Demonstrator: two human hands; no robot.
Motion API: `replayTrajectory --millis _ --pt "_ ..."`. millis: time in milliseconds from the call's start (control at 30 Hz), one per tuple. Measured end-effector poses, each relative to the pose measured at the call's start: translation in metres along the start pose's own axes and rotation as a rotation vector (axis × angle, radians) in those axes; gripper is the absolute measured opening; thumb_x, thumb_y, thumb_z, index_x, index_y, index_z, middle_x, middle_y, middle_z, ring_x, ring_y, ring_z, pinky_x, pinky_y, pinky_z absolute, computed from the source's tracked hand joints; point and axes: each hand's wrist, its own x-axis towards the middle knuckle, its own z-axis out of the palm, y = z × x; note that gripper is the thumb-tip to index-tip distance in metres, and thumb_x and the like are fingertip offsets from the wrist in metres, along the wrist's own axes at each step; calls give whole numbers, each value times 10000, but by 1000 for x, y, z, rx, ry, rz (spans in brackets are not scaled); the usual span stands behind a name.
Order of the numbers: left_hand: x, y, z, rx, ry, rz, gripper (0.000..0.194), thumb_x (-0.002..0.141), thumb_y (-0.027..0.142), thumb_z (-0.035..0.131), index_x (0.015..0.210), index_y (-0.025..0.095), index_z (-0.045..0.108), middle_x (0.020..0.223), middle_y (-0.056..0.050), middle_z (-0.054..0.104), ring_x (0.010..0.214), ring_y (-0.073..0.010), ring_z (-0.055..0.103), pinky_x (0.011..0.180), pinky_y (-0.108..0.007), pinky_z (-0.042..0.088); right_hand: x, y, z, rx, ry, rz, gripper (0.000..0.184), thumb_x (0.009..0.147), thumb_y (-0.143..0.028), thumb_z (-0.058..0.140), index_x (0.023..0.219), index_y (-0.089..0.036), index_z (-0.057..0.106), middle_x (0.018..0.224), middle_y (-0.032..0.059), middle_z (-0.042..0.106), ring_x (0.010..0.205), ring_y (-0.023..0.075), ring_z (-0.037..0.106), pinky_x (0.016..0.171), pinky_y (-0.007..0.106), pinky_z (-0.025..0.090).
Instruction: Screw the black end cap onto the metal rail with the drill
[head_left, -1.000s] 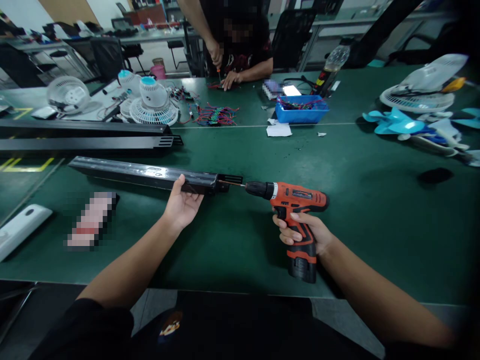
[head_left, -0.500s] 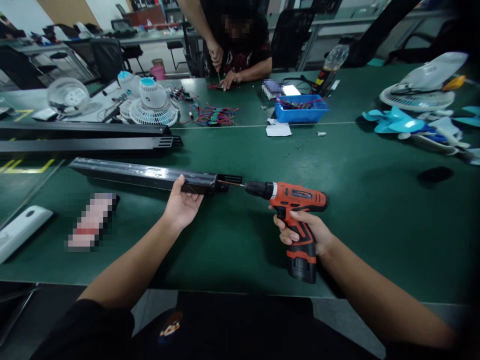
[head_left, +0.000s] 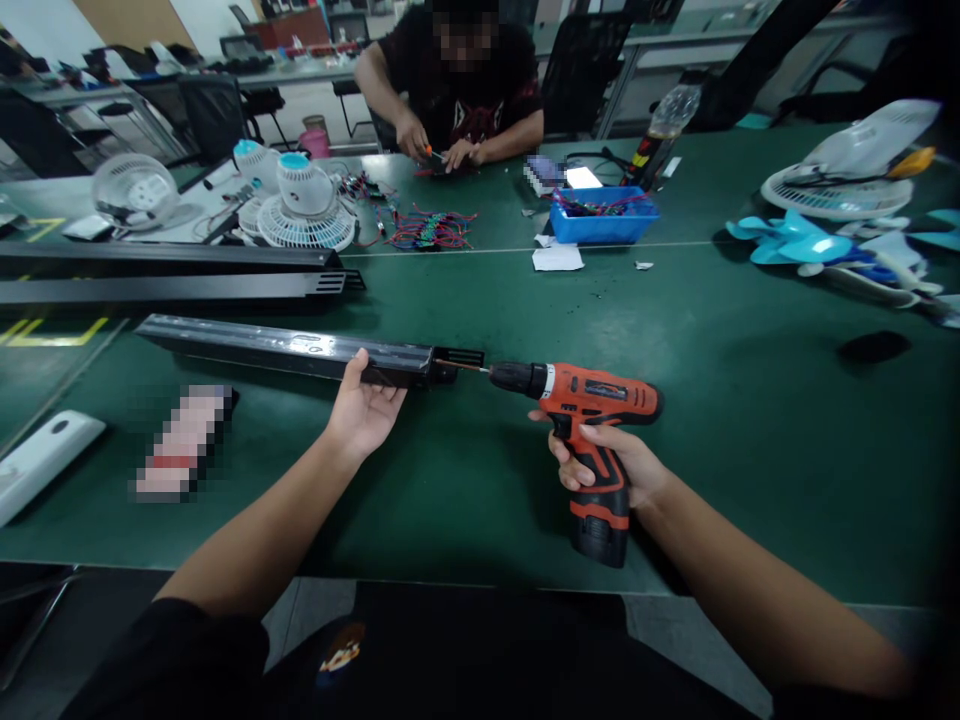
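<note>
My left hand [head_left: 367,405] grips a long black metal bar [head_left: 285,348] near its right end, thumb on top and fingers underneath. A slotted black tab [head_left: 463,356] sticks out from that end. Held by its handle, an orange and black cordless drill [head_left: 600,395] is in my right hand [head_left: 619,460], with the index finger near the trigger. The drill's chuck [head_left: 517,377] points left, and its long thin bit [head_left: 469,367] reaches the bar's end face. Where exactly the tip sits is too small to tell.
Two more long bars [head_left: 172,290] lie at the left. A phone [head_left: 187,440] and a white case [head_left: 49,465] are nearer me. Beyond are fan parts [head_left: 300,205], wire bundles [head_left: 431,230] and a blue bin [head_left: 604,218]. A co-worker [head_left: 457,100] sits opposite.
The drill's rear and battery have shifted very slightly; its bit stays at the bar's end. My left hand and the bar hold still. The co-worker's raised hand has come lower.
</note>
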Motion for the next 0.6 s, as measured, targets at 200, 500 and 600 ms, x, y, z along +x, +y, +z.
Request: replayTrajectory --millis 200,500,600 --pt "2 0 -2 2 3 -2 414 965 367 721 1316 152 676 1065 -95 815 978 -217 790 981 -320 618 0 1 -1 27 -22 8 388 905 -313 744 1244 -130 699 809 20 698 485 76 542 569 265 550" --pt "2 -1 0 -3 13 5 392 971 362 711 1295 144 684 1042 -90 818 954 -210 792 986 -317 616 1 3 -4 31 -109 1 306 868 -252 770 1144 -143 697 814 -14 625 504 61 488 582 262 524" --pt "1 -2 0 -2 12 5 385 976 355 706 1303 152 680 1046 -85 818 963 -207 789 1002 -320 608 2 3 -4 62 -159 0 392 860 -252 777 1226 -152 680 832 -21 615 515 57 484 593 251 524"
